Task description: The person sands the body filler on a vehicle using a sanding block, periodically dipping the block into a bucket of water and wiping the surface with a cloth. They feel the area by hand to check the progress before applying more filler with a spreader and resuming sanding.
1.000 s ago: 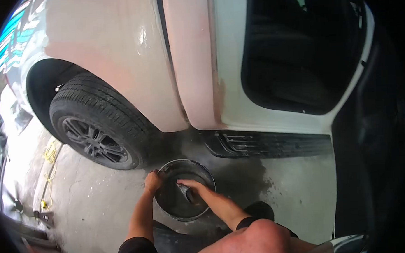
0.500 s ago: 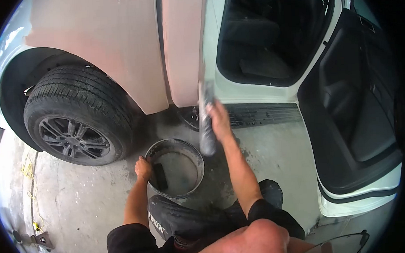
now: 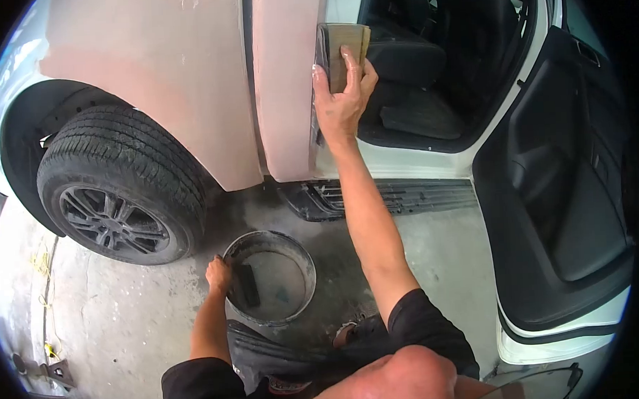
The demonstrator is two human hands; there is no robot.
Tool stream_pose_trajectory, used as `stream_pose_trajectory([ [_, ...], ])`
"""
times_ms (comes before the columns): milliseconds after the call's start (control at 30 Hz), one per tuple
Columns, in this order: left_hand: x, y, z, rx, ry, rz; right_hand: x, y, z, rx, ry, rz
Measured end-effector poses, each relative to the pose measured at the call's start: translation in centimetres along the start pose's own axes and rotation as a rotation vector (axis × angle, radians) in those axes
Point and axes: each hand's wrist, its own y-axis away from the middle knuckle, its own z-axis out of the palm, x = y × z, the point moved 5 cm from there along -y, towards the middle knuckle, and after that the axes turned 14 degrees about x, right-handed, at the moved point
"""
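My right hand (image 3: 344,102) is raised to the edge of the pinkish, primed car panel (image 3: 289,79), beside the open doorway. Its thumb and fingers grip a sanding block (image 3: 347,45) wrapped in tan-backed sandpaper, with a dark grey side toward the panel. Whether the paper presses on the panel is hard to see. Low on the left, my left hand (image 3: 219,274) is closed on the rim of a black bucket (image 3: 310,271) standing on the floor. Cloudy water (image 3: 276,273) lies in the bucket, and a dark rectangular block (image 3: 247,285) rests against its left inner side.
A large tire (image 3: 119,183) sits in the wheel arch at the left. The open car door (image 3: 554,189) stands at the right, and a black running board (image 3: 405,196) runs below the doorway. A yellow cord (image 3: 43,261) lies on the concrete floor (image 3: 146,314).
My right hand has moved up from beside the panel's lower edge to higher along the doorway, carrying the sanding block. My left hand stays at the bucket's rim.
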Motion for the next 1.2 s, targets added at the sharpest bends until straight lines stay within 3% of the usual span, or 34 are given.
stream_pose_trajectory([
  [167,0.1,-0.5,0.3,0.015,0.014,0.014,-0.6,0.6,0.3,0.034,0.214,-0.184],
  [333,0.0,-0.3,0.3,0.033,0.048,0.01,-1.8,1.2,-1.1,-0.12,0.216,-0.282],
  [433,-0.2,-0.5,0.6,0.03,0.054,0.011,0.2,1.2,-0.2,-0.173,0.159,-0.158],
  [533,-0.2,-0.6,0.5,0.026,0.052,0.016,1.0,0.1,0.0,-0.212,-0.114,-0.003],
  [667,-0.6,-0.9,0.8,0.038,0.077,0.013,1.0,-1.0,-1.6,-0.252,-0.424,0.456],
  [767,-0.5,-0.8,0.8,0.034,0.066,0.021,0.7,-0.7,-1.2,-0.219,-0.441,0.307],
  [900,-0.7,-0.8,1.0,0.068,0.061,0.045,-1.8,-1.2,-0.7,-0.223,-0.415,0.299],
  [933,-0.8,-0.8,1.1,0.076,0.066,0.054,-0.9,-0.8,-0.7,-0.224,-0.426,0.381],
  [1167,-0.3,-0.5,1.0,0.075,0.04,0.071,-0.2,0.1,-0.7,-0.293,-0.406,0.29],
  [1200,-0.3,-0.5,1.0,0.074,0.042,0.077,-0.2,0.1,-0.6,-0.294,-0.405,0.356],
])
